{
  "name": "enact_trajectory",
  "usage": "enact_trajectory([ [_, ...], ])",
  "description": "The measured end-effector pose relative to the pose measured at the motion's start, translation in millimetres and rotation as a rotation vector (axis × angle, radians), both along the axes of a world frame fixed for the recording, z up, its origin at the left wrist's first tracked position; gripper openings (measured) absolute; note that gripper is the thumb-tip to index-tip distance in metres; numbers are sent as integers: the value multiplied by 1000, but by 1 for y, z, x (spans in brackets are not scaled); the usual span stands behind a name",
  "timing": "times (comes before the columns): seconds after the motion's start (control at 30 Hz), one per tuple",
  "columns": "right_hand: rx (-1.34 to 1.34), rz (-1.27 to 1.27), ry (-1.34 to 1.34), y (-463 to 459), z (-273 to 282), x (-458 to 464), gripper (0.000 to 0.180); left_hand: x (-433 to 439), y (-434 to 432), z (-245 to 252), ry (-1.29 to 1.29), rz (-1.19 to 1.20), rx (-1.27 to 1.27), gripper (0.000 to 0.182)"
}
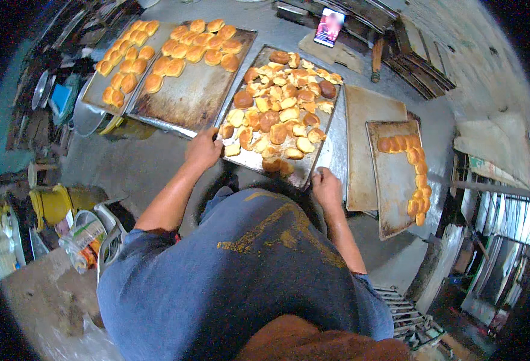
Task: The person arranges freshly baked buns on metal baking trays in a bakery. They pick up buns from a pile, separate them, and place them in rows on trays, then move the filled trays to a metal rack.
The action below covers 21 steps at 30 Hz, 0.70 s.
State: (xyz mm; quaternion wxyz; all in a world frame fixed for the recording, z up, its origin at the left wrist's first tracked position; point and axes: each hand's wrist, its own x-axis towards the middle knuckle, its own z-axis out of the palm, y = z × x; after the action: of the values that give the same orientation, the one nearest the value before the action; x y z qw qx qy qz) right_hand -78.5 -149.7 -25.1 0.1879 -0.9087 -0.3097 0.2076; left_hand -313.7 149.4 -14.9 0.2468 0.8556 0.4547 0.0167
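Note:
Before me is a metal baking tray (300, 175) piled with torn and broken bread rolls (279, 134), some with pale crumb showing and some browned crust up. My left hand (205, 148) grips the tray's near left corner. At the near right corner, my right hand (327, 187) is closed around the edge, its fingertips partly hidden. Left of this tray lies a second baking tray (183, 101), with golden whole rolls (196, 53) on its far part and a stained bare surface towards me.
Another tray of rolls (122, 67) lies far left. To the right, a tray with a curved row of rolls (420, 168) overlaps a bare tray (373, 106). A lit phone (329, 27) stands at the back, near a wooden handle (377, 58). Plastic containers (84, 241) sit lower left.

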Motion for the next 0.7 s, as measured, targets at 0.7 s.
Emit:
enact_trajectory([
  [0.7,793,-523,984,-42,-18,-71,31,-55,33,-16,-406,-154,-1036,70],
])
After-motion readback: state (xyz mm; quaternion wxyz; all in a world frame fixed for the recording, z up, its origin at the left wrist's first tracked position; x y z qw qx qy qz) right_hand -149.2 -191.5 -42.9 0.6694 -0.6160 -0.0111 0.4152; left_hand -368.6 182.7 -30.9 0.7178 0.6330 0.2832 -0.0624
